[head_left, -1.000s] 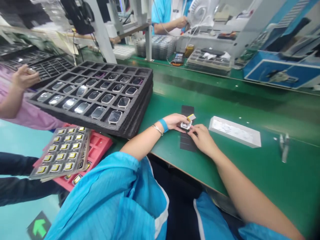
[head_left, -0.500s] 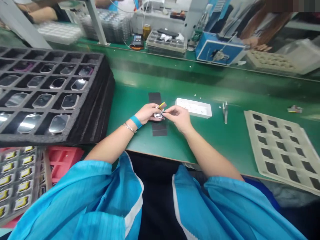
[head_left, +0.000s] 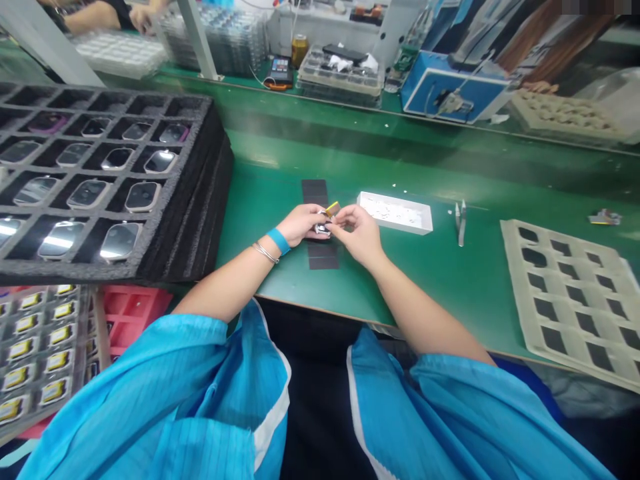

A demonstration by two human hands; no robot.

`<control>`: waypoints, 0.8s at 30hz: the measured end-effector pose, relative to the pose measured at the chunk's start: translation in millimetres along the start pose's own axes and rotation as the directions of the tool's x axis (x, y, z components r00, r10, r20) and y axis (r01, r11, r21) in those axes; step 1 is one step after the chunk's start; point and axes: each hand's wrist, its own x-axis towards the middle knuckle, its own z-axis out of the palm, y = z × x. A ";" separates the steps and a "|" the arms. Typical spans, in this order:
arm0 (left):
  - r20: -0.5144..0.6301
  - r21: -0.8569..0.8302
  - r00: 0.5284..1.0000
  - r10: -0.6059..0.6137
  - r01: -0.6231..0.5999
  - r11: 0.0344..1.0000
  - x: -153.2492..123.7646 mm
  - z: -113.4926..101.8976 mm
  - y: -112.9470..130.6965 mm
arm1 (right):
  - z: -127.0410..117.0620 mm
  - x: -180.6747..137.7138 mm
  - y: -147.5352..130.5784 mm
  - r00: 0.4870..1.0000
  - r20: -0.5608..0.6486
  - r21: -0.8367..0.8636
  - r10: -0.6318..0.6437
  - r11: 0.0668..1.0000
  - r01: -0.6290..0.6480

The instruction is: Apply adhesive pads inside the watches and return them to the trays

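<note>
My left hand (head_left: pixel 301 225), with a blue band and metal bangles at the wrist, grips a small silver-and-black watch case (head_left: pixel 323 229) over a dark strip mat (head_left: pixel 314 191). A yellow-edged flap (head_left: pixel 332 209) stands up from the case. My right hand (head_left: pixel 363 235) is closed in a pinch at the right side of the case; what its fingertips hold is too small to make out. Right of the hands lies a white box (head_left: pixel 424 231) with tiny dark pieces inside. Tweezers (head_left: pixel 461 225) stand beyond it.
A stack of black foam trays (head_left: pixel 173 193) with watches rises at the left. Below it are a clear tray of yellow-topped parts (head_left: pixel 60 360) and a red tray (head_left: pixel 135 303). A beige tray (head_left: pixel 527 320) lies right. Behind stand a blue box (head_left: pixel 430 90) and an organizer (head_left: pixel 345 83).
The view has shifted slightly, moving the bench things rightward. Both hands stay at the watch case; my right fingertips have moved a little up toward the flap.
</note>
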 end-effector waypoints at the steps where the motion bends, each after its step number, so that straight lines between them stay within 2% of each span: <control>1: -0.002 -0.008 1.000 0.002 -0.002 1.000 0.0 0.3 -0.1 | 0.9 -1.2 -2.1 1.000 -0.016 -0.044 -0.022 0.999 0.022; 6: 0.001 -0.057 1.000 0.014 -0.014 0.998 0.2 0.0 -1.6 | 3.7 -6.7 -11.4 0.990 -0.025 -0.296 -0.139 0.947 0.126; 9: 0.000 -0.073 1.000 0.012 -0.012 0.997 0.9 -0.7 -3.6 | 1.2 -4.5 -9.8 0.977 -0.079 -0.422 -0.196 0.895 0.145; 10: 0.005 -0.068 1.000 0.008 -0.007 0.998 1.1 -0.8 -4.3 | -0.6 -2.5 -7.6 0.977 -0.107 -0.420 -0.187 0.899 0.126; 12: 0.033 -0.047 0.999 -0.004 0.005 0.999 1.2 -0.9 -5.3 | -4.6 2.3 -2.1 0.986 -0.132 -0.304 -0.099 0.951 0.054; 14: 0.079 -0.029 0.997 -0.021 0.023 0.999 0.8 -1.3 -5.3 | -8.1 6.4 2.5 0.996 -0.086 -0.135 0.018 0.990 -0.030; 16: 0.113 -0.052 0.993 -0.034 0.040 0.998 0.3 -2.4 -4.2 | -10.0 8.1 3.5 0.996 -0.070 -0.057 0.059 0.996 -0.063; 21: 0.204 -0.119 0.979 -0.028 0.054 0.991 0.0 -4.6 -2.9 | -9.1 3.6 -6.3 0.986 -0.159 -0.169 -0.039 0.986 0.012; 24: 0.163 -0.056 0.987 -0.005 0.014 0.998 1.1 -2.2 -5.7 | -6.8 0.6 -9.3 0.984 -0.151 -0.285 -0.097 0.957 0.051</control>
